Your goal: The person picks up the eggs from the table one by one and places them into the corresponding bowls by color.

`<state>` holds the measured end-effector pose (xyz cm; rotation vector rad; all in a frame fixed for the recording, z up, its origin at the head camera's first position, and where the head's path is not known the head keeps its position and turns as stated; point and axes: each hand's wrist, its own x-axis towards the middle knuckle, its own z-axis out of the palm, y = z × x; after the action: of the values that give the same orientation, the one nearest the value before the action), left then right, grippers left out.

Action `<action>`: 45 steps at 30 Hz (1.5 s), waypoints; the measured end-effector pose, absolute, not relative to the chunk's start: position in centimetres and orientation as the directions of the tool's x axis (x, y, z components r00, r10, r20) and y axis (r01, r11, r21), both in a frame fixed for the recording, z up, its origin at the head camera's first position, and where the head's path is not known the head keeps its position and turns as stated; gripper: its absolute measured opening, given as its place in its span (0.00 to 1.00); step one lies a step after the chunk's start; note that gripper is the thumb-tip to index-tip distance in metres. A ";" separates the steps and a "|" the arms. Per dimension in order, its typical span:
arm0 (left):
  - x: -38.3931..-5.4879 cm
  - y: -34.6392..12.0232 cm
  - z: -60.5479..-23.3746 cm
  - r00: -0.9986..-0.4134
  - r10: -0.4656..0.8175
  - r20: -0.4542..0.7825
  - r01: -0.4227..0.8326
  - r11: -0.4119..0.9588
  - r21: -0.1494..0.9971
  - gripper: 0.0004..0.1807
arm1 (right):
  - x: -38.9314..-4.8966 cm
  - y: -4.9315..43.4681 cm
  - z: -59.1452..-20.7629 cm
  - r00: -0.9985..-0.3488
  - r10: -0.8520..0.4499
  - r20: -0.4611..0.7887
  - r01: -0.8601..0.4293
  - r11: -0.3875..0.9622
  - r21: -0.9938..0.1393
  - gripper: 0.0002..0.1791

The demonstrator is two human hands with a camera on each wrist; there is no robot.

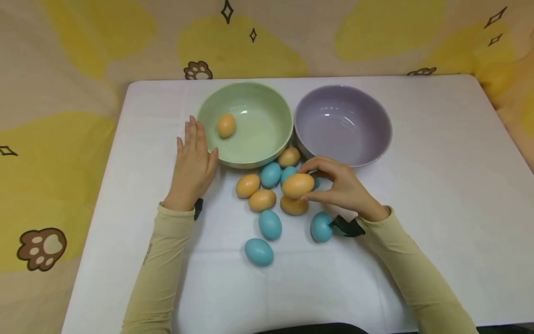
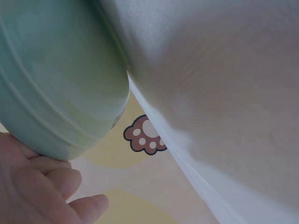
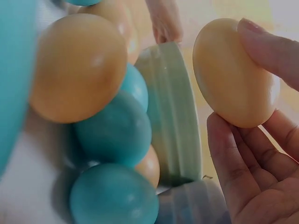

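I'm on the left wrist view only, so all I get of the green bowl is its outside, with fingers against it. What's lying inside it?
Observer: In the head view, one orange egg lies inside the green bowl, toward the left side.

Operator: Thanks. I don't have the right hand at all from here. Is it holding anything?

Observer: Yes. The right hand grips a second orange egg between thumb and fingers.
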<state>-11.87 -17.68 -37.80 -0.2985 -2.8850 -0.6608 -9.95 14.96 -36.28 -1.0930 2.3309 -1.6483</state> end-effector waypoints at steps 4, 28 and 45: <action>-11.9 -17.7 -37.7 -0.967 0.155 0.203 0.227 0.884 0.409 0.35 | -10.2 14.3 -35.7 -0.738 -0.588 0.332 -0.500 0.147 -0.853 0.29; -13.8 -17.8 -36.8 -0.988 0.082 0.130 0.126 0.916 0.382 0.36 | -13.8 10.7 -33.1 -0.831 -0.473 0.294 -0.417 0.180 -0.891 0.26; -13.8 -17.9 -37.2 -0.983 0.081 0.164 0.144 0.896 0.420 0.35 | -16.1 7.9 -33.3 -0.837 -0.522 0.165 -0.332 0.245 -0.911 0.24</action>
<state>-13.78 -17.88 -37.23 -0.1746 -2.9193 -0.6633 -16.14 7.90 -33.31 -0.8116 2.3376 -1.6409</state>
